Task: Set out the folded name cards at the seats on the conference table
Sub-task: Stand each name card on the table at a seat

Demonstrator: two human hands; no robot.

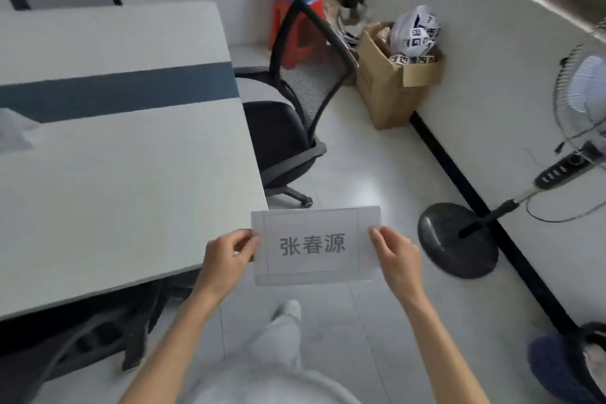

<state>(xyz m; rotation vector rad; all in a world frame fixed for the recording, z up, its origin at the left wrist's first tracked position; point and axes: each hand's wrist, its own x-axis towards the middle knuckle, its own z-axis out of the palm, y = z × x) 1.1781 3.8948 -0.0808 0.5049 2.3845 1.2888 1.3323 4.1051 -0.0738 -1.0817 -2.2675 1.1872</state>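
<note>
- Name card (314,245): held in the air just off the conference table (124,180) corner, printed face up.
- Left hand (226,257) and right hand (395,256) each pinched a side edge.
- Looked light, thin, floppy paper; edge grips seemed best, and a hard squeeze would likely crease it.

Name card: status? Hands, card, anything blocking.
Left hand and right hand pinch the name card by its side edges. Card in the air, off the table corner. Office chair at the table end.
</note>
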